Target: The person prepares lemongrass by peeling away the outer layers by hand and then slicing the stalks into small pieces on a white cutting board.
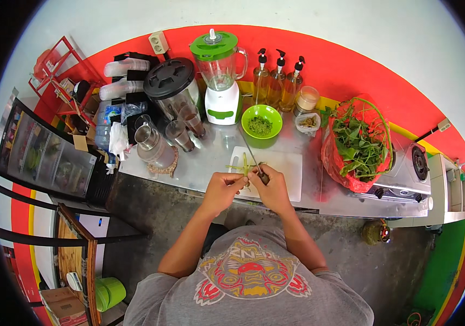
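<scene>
Both my hands are close together over the near edge of a white cutting board (291, 179). My left hand (223, 191) pinches thin green stems (245, 161), which stick up and sideways past the fingertips. In my right hand (273, 193) is a knife (252, 154), its blade pointing away from me and its dark handle (264, 177) partly covered by the fingers. The blade lies right beside the stems; whether it touches them I cannot tell. Beyond the board sits a bright green bowl (277, 137) with chopped greens (260, 125) in it.
A red plastic bag (332, 163) of leafy greens (354, 138) stands right, before a gas stove (403, 171). Behind the bowl are a blender (221, 103), pump bottles (278, 81) and a small tub (307, 123). Glasses (179, 136) and a jug (157, 152) stand left.
</scene>
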### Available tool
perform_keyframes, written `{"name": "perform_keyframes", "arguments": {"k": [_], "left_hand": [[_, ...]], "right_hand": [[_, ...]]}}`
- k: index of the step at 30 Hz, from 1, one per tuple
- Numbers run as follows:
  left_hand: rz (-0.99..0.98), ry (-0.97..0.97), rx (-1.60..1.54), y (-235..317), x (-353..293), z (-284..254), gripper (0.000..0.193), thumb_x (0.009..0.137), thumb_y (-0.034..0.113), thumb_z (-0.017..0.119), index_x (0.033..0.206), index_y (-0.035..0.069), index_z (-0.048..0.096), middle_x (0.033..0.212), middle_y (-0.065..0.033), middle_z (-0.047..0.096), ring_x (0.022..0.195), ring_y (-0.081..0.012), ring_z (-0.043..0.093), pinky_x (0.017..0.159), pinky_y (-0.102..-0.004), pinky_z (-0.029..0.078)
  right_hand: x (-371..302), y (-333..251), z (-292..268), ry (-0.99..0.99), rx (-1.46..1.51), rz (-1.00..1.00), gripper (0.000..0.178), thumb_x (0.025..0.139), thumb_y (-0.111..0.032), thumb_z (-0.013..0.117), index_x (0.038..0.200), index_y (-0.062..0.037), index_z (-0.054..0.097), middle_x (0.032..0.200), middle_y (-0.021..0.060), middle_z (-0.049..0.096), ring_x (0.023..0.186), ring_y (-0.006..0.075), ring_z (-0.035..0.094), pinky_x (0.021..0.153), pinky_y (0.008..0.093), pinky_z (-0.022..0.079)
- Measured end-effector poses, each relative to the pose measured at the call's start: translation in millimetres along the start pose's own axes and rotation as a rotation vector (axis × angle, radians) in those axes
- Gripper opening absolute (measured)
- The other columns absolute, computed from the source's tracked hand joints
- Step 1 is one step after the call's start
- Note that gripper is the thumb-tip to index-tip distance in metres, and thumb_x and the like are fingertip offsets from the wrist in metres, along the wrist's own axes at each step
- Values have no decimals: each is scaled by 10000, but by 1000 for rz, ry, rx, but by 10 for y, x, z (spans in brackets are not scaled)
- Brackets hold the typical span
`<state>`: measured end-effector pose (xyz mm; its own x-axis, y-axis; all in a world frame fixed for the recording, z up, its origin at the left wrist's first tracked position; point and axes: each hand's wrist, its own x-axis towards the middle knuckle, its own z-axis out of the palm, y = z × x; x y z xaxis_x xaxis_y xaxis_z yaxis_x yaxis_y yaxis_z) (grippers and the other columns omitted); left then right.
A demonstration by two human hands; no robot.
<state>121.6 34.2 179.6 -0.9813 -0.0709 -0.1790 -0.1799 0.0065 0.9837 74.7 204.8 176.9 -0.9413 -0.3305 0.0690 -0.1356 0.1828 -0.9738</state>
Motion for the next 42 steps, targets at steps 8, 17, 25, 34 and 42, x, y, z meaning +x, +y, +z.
{"name": "perform_keyframes", "arguments": {"k": [8,17,25,34,42], "left_hand": [[-11,110,-308,79,-1,-142,119,961,86,701,976,-17,758,811,-27,708,690,-74,593,643,-230,490],[46,162,-275,119,-74,-107,156,972,118,702,1011,-27,745,844,-51,727,734,-101,633,662,-261,515],[80,191,-231,56,-85,-154,146,954,97,725,1011,-37,737,840,-49,716,730,-96,621,664,-259,515],[76,197,-222,72,-92,-154,133,952,80,718,1004,-41,735,816,-40,703,712,-94,610,655,-253,506],[69,162,-108,74,-114,-146,137,961,84,694,990,-45,728,732,-5,644,656,-72,552,583,-247,427]], "right_hand": [[-337,37,158,-10,-202,-273,234,988,-169,647,1139,8,619,725,146,598,609,253,579,586,362,453],[-374,-20,148,22,-344,-301,199,971,-194,674,1061,-17,653,870,164,683,727,371,667,637,443,518],[-415,-60,156,12,-366,-276,205,972,-209,670,1041,-16,654,866,160,680,734,372,666,638,445,517],[-419,-21,186,35,-351,-297,203,969,-204,672,1040,-14,663,858,164,678,726,378,662,637,450,516],[-414,-22,192,33,-367,-298,208,965,-206,675,1048,-15,667,866,165,681,734,375,666,643,448,516]]}}
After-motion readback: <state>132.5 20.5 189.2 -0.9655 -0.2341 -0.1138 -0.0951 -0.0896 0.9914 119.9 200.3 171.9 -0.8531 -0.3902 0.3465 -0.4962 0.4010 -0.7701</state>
